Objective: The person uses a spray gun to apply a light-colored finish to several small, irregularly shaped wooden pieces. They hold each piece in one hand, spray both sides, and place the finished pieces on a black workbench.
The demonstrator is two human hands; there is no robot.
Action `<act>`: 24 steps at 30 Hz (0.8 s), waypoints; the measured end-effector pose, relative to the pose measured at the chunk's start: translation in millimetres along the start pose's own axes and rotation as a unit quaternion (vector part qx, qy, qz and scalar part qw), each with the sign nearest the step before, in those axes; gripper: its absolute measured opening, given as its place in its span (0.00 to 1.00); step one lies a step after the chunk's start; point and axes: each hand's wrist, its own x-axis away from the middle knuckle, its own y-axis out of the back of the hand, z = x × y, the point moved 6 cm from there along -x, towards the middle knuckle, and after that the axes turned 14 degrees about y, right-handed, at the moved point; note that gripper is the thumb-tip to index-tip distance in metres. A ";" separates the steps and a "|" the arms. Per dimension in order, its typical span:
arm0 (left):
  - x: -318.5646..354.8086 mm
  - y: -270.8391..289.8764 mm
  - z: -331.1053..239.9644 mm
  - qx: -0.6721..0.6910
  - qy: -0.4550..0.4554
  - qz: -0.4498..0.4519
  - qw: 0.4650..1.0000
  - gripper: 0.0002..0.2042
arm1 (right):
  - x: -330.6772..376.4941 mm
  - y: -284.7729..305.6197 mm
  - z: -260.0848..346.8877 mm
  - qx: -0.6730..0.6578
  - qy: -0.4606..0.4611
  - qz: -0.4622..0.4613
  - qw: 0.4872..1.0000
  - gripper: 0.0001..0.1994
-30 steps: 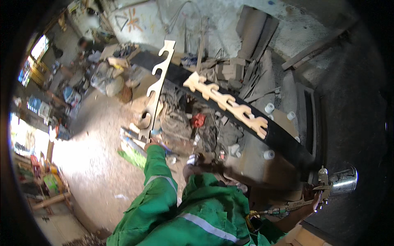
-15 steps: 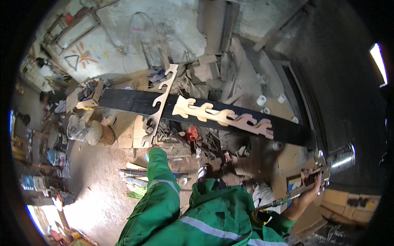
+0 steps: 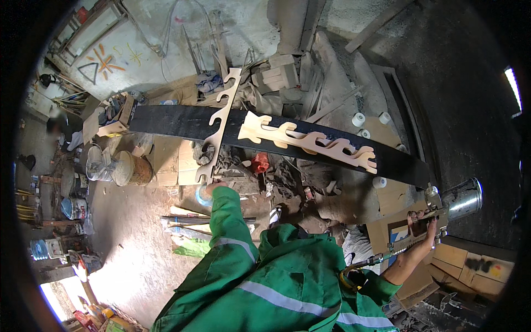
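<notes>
A long wooden strip [image 3: 221, 119] with hook-shaped notches stands out crosswise over the black board [image 3: 171, 119]. My left hand [image 3: 214, 187] is at its lower end and appears closed on it, though the sleeve hides most of the fingers. Beside that hand shows a pale blue ring-shaped thing [image 3: 203, 195]. Several more notched wooden pieces [image 3: 310, 139] lie overlapping on the board, right of the strip. At the right, my right hand [image 3: 416, 250] grips a spray gun [image 3: 428, 217] with a shiny metal cup [image 3: 463, 199]; a hose runs back from it.
White spools [image 3: 358, 119] stand beyond the board on the right. Left of it are a bucket [image 3: 131, 169] and a cardboard box [image 3: 116, 119]. Scrap and a red object [image 3: 260, 162] lie under the board. At the far left a person [image 3: 61, 133] is partly visible.
The view has shifted, so the board and wooden pieces sit higher in the picture. My left hand stays at the strip's lower end, and the spray gun remains in my right hand.
</notes>
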 end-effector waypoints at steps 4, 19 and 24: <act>28.8 24.6 -0.6 0.231 0.107 0.040 0.966 0.12 | -3.5 -5.9 -4.8 -0.044 -0.009 0.030 0.999 0.13; 36.2 24.7 1.0 0.548 0.248 0.233 0.764 0.07 | -13.7 -7.2 -17.4 0.012 -0.022 0.022 0.999 0.16; 38.9 37.9 4.7 0.593 0.197 0.306 0.718 0.02 | -15.5 -2.6 -22.0 0.054 -0.024 -0.011 0.998 0.17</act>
